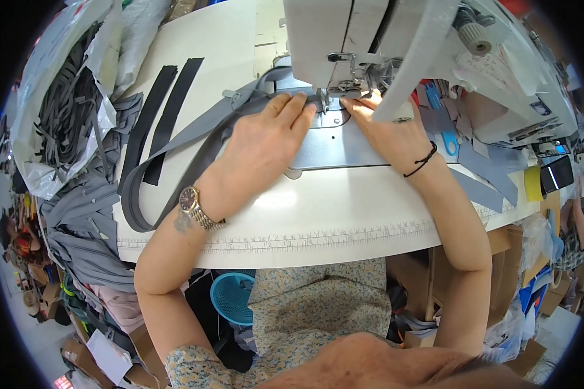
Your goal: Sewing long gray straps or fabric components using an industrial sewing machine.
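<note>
A white sewing machine (315,39) stands at the top centre, its presser foot (326,99) over a steel plate (328,146). My left hand (272,133) has its curled fingers pressed on a long grey zipper strip (194,133) just left of the foot; the strip loops leftward across the table, with a metal slider on it. At the foot's right my right hand (389,133) reaches in with fingertips down by the plate; what they hold is too small to make out. Two short black strips (178,107) lie left of the grey loop.
A white table (305,201) has a ruler along its front edge. A plastic bag of grey strips (71,97) and grey material (84,227) are at left. Blue scissors (449,139), grey pieces (483,188) and yellow tape (533,185) lie right; a blue basket (230,298) sits below.
</note>
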A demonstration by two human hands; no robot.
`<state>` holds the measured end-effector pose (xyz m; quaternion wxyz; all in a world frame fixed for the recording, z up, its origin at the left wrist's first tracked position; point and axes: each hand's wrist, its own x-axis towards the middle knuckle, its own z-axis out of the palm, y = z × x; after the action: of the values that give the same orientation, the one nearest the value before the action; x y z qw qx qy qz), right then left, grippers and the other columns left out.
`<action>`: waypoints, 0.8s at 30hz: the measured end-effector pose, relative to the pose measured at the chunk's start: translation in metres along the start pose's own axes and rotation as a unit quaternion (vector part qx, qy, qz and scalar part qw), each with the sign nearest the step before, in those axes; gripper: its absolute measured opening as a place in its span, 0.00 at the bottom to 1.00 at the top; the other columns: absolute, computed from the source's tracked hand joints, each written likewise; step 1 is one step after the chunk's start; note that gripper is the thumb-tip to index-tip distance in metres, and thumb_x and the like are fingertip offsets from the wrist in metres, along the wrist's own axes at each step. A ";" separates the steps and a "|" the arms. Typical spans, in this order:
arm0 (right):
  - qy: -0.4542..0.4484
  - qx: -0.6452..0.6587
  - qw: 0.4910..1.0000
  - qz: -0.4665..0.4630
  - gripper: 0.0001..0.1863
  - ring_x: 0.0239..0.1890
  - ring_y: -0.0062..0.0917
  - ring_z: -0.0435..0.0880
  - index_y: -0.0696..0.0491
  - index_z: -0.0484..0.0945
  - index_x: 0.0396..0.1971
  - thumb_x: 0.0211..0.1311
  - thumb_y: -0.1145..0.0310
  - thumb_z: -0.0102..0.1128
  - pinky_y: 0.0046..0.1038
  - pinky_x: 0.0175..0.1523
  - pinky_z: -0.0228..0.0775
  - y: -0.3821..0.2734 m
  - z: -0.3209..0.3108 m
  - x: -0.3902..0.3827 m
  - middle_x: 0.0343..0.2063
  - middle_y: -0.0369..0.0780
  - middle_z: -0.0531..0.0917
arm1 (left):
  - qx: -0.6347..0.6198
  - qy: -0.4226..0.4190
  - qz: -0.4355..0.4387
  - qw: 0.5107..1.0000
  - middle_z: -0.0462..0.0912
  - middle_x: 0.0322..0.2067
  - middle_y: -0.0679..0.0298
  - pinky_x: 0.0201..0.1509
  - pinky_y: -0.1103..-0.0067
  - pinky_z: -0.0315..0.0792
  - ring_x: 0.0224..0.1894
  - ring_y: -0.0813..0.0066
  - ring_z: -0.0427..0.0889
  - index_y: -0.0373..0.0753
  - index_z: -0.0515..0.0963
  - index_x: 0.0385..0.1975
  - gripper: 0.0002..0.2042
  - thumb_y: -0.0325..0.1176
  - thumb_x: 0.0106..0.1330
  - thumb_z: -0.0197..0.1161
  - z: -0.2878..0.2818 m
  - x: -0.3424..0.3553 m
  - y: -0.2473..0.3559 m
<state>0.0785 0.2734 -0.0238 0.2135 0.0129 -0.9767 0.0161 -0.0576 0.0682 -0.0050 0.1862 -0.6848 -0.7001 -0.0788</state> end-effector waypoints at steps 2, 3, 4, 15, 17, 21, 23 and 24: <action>0.110 -0.055 0.991 -0.058 0.06 0.32 0.37 0.80 0.55 0.82 0.34 0.62 0.71 0.59 0.38 0.51 0.73 -0.004 -0.004 0.005 0.27 0.42 0.81 | -0.008 0.001 -0.013 1.000 0.80 0.53 0.50 0.47 0.76 0.82 0.56 0.60 0.80 0.29 0.77 0.50 0.18 0.25 0.59 0.58 0.004 0.000 -0.001; 0.110 -0.074 0.989 -0.067 0.08 0.33 0.35 0.81 0.55 0.82 0.36 0.57 0.74 0.59 0.43 0.61 0.69 -0.006 -0.009 0.003 0.27 0.42 0.81 | -0.012 0.000 -0.024 1.000 0.80 0.53 0.50 0.47 0.76 0.82 0.56 0.60 0.80 0.29 0.77 0.50 0.18 0.25 0.59 0.58 0.004 0.001 0.000; 0.110 -0.074 0.989 -0.066 0.08 0.33 0.35 0.81 0.55 0.82 0.36 0.57 0.74 0.59 0.43 0.61 0.69 -0.005 -0.008 0.002 0.27 0.42 0.81 | -0.016 -0.001 -0.036 0.999 0.80 0.53 0.50 0.47 0.76 0.82 0.56 0.60 0.80 0.29 0.77 0.51 0.18 0.25 0.59 0.58 0.004 0.002 0.000; 0.077 -0.165 0.981 -0.064 0.15 0.31 0.30 0.81 0.54 0.82 0.43 0.53 0.76 0.56 0.50 0.69 0.60 -0.007 0.006 0.000 0.22 0.38 0.79 | 0.184 -0.108 -0.085 0.973 0.83 0.38 0.51 0.34 0.80 0.80 0.43 0.66 0.84 0.29 0.80 0.42 0.15 0.26 0.53 0.62 -0.014 0.001 0.024; 0.093 -0.136 0.982 -0.094 0.15 0.31 0.29 0.81 0.54 0.82 0.43 0.54 0.75 0.57 0.47 0.68 0.61 -0.007 0.006 -0.001 0.23 0.38 0.80 | 0.167 -0.178 -0.119 0.962 0.83 0.37 0.54 0.34 0.77 0.80 0.42 0.65 0.84 0.31 0.78 0.43 0.16 0.26 0.53 0.62 -0.028 -0.005 0.034; 0.090 -0.024 0.977 -0.194 0.16 0.37 0.29 0.83 0.56 0.81 0.44 0.55 0.71 0.59 0.38 0.57 0.72 -0.024 -0.017 -0.008 0.37 0.38 0.83 | 0.025 0.039 -0.082 0.996 0.81 0.28 0.62 0.29 0.79 0.76 0.29 0.70 0.82 0.35 0.81 0.38 0.13 0.25 0.50 0.63 -0.063 -0.030 0.041; 0.044 0.083 0.968 -0.233 0.17 0.43 0.31 0.84 0.57 0.80 0.46 0.55 0.71 0.60 0.36 0.53 0.76 -0.046 -0.033 -0.016 0.44 0.39 0.84 | -0.013 0.074 -0.093 0.993 0.82 0.31 0.60 0.32 0.75 0.77 0.32 0.67 0.83 0.36 0.80 0.43 0.16 0.23 0.52 0.63 -0.091 -0.031 0.025; 0.036 0.104 0.965 -0.239 0.18 0.44 0.32 0.84 0.57 0.80 0.47 0.55 0.71 0.59 0.34 0.52 0.76 -0.062 -0.039 -0.016 0.45 0.39 0.83 | -0.033 0.111 -0.115 0.987 0.84 0.35 0.57 0.36 0.71 0.77 0.37 0.63 0.84 0.34 0.79 0.44 0.15 0.22 0.55 0.64 -0.091 -0.032 0.009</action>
<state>0.1115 0.2128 0.0068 0.2440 0.2675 -0.9298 0.0664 -0.0350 0.0055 0.0654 0.2301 -0.5921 -0.7464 -0.1982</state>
